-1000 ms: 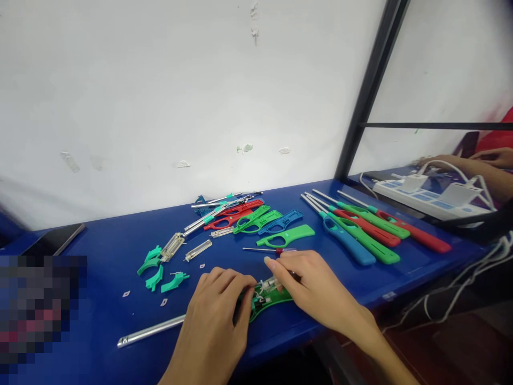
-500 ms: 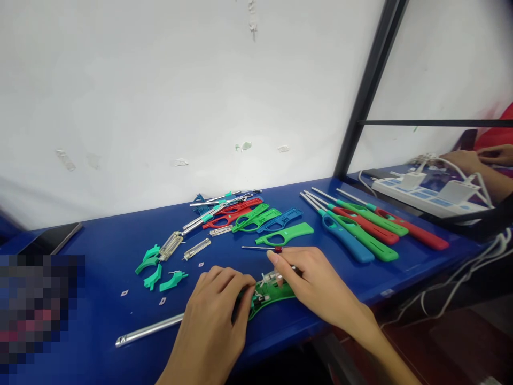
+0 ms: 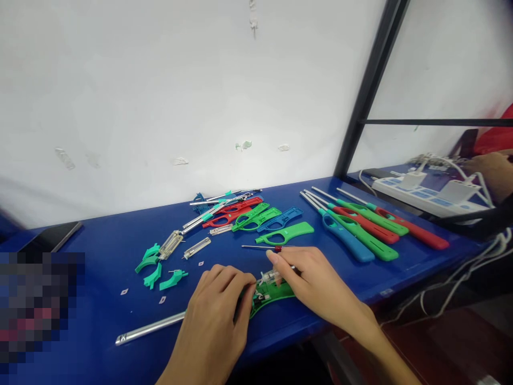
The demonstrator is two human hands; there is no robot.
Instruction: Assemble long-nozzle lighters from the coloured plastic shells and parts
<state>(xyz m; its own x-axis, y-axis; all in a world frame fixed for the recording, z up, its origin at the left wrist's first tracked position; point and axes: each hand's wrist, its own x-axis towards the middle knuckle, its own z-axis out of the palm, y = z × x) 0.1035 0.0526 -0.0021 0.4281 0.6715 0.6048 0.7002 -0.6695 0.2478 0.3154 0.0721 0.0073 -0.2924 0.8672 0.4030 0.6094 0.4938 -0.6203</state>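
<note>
My left hand (image 3: pixel 218 310) is closed around the front of an opened green lighter shell (image 3: pixel 276 290), low over the table's near edge. From under that hand a silver metal tube (image 3: pixel 150 327) sticks out to the left. My right hand (image 3: pixel 315 283) pinches a clear plastic fuel tank (image 3: pixel 271 277) at the shell's handle end, with thin white wire and small parts between the hands. A thin screwdriver (image 3: pixel 256 247) with a red collar reaches left from behind my right fingers; whether they grip it or it lies on the table, I cannot tell.
Loose shell halves (image 3: pixel 285 233), clear tanks (image 3: pixel 197 248), teal triggers (image 3: pixel 152 277) and metal tubes (image 3: pixel 200 219) lie on the blue table. Several assembled lighters (image 3: pixel 360 235) lie at right. A phone (image 3: pixel 50 239), a power strip (image 3: pixel 425 193) and another person's hand (image 3: pixel 492 171) are in view.
My hands and the lighter stay almost where they were. At the far right, the other person's hands have shifted.
</note>
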